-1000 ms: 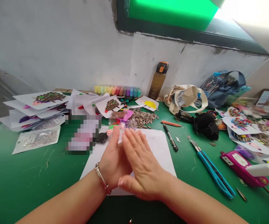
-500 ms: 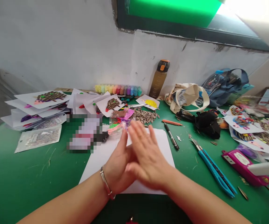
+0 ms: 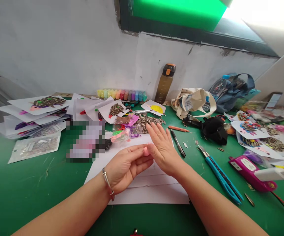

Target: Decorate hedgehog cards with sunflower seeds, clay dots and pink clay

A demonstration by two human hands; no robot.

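Observation:
A small ball of pink clay [image 3: 146,151] shows at the fingertips of my left hand [image 3: 128,165], pinched between thumb and fingers. My right hand [image 3: 165,152] is held beside it with fingers stretched out, its thumb side against the clay or very close to it. Both hands are above white paper sheets [image 3: 156,195], where a faint drawn line and creases or sheet edges show. Just beyond the paper lie plastic bags of coloured clay [image 3: 122,135] and a heap of striped sunflower seeds [image 3: 144,121].
Right of the paper lie a black pen [image 3: 178,143], an orange pencil [image 3: 178,128], a blue utility knife [image 3: 220,177] and a magenta glue gun [image 3: 252,172]. Stacked seed pictures [image 3: 33,108] stand at left. A bottle [image 3: 165,83] and a cloth bag [image 3: 196,101] are by the wall.
My palms were pressed together and have come apart. The pink clay ball now shows in my left fingers, and my right hand has shifted up and right. The view moved slightly.

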